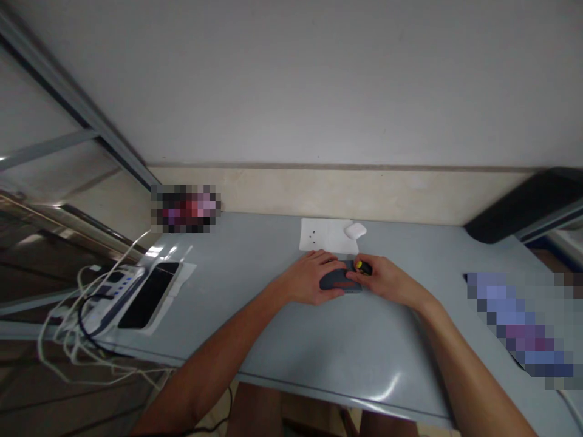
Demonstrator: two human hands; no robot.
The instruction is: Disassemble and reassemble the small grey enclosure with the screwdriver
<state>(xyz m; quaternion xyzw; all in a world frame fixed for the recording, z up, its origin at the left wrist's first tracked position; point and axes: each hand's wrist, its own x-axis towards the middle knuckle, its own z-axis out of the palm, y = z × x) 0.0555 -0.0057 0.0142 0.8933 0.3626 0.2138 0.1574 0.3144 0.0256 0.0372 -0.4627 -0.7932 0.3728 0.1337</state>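
Both of my hands rest on the grey table (319,346), meeting at a dark grey, rounded device (336,280) that looks like a computer mouse. My left hand (310,276) wraps around its left side and holds it down. The fingers of my right hand (387,280) are pinched on a small tool with a yellow end (359,265), held against the device's right end. Just behind my hands lies a white sheet of paper (325,233) with a few tiny dark specks on it, and a small white rounded part (355,230) sits at its right edge.
At the left edge lies a black phone (150,294) on white paper beside a white power strip (112,291) with tangled white and black cables (77,340). A dark object (523,206) stands at the far right corner. A wall runs close behind the table.
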